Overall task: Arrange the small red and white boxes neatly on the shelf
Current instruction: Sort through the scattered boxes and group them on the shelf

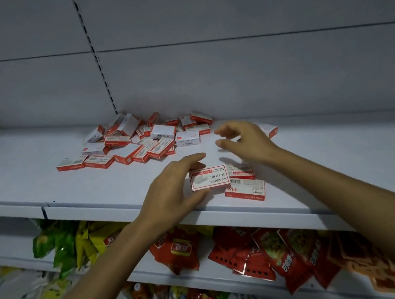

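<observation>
Boxes (138,143) lie jumbled at centre frame on the white shelf (25,161). Lower down, the left hand (172,192) pinches one red and white box (209,178) between thumb and fingers; the right hand (245,140) hovers beside it, fingers loosely curled, holding nothing.

Both arms reach forward, the left hand (172,192) pinching a box (209,178) between thumb and fingers, the right hand (244,139) hovering, fingers loosely curled.

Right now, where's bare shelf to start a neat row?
Bare: white shelf left of the jumbled pile of red-and-white cardboard boxes, and right of the right hand. Crowded: front edge, where the left hand grips a label-up box beside two others.
</observation>
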### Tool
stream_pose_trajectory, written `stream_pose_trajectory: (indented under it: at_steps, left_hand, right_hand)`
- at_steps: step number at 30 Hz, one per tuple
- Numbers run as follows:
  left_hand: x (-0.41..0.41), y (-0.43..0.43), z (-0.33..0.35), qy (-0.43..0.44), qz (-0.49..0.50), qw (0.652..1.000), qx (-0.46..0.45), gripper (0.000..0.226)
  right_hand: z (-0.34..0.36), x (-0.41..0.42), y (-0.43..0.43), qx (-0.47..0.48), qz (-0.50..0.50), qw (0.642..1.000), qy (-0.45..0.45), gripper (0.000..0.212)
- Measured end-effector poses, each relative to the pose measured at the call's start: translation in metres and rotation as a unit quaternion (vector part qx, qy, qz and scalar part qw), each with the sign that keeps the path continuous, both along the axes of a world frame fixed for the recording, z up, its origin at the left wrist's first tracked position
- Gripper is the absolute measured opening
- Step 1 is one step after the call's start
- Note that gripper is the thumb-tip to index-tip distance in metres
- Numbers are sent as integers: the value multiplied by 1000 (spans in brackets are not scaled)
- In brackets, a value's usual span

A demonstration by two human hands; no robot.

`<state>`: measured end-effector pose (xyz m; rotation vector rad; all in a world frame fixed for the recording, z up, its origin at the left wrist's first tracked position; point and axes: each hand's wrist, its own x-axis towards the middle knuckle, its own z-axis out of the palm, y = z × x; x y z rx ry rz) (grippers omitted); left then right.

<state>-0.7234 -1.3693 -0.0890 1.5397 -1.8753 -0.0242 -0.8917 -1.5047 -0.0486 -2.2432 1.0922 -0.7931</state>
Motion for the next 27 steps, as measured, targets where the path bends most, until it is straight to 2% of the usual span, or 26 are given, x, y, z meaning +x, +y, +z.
stream_pose_trajectory:
  at_steps: [5,13,16,21,25,27]
  left_hand:
    - [0,10,-8,20,-5,999,31,68]
    - [19,-6,-14,5,-73,992,105,38]
    - [18,-12,-9,-4,-104,987,126,45]
    - [0,-20,-7,-31,-93,988,119,79]
    - [-17,-36,-5,-102,-147,981,74,79]
    - [-12,-39,-4,-104,-158,979,70,76]
  right_hand:
    - [-2,25,-9,1,28,1000,0,23]
    - [-9,36,-22,-1,26,1000,12,22]
    - [-9,44,-27,-7,18,1000,24,22]
    - [-7,64,-35,-20,19,999,44,25]
    - [-2,79,-36,-28,16,998,59,28]
    - [0,79,-36,-36,9,997,61,28]
